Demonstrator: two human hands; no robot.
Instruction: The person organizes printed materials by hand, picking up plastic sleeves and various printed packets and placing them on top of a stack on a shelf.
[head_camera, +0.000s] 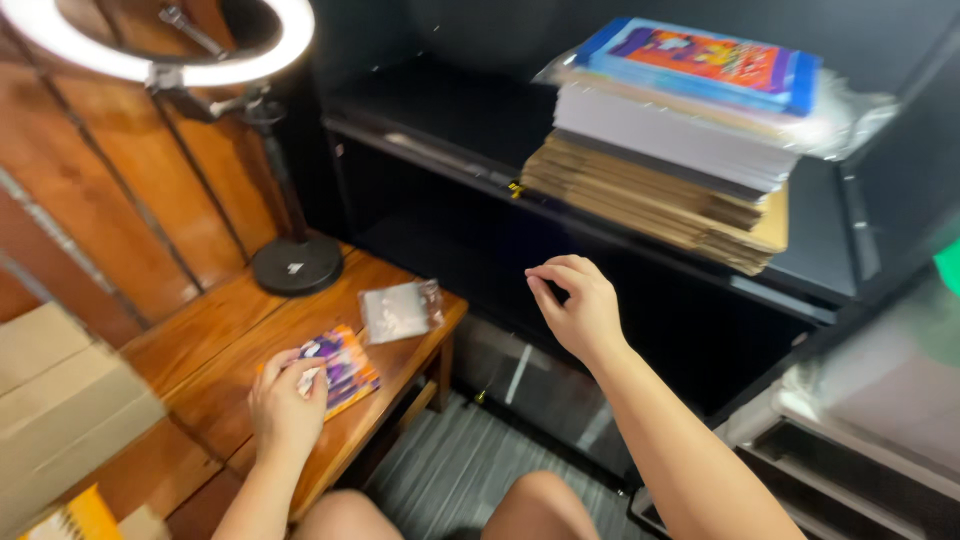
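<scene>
Ring light (160, 45) on wooden table (215, 335); cardboard stack (660, 200) on black shelf (820, 240).
</scene>
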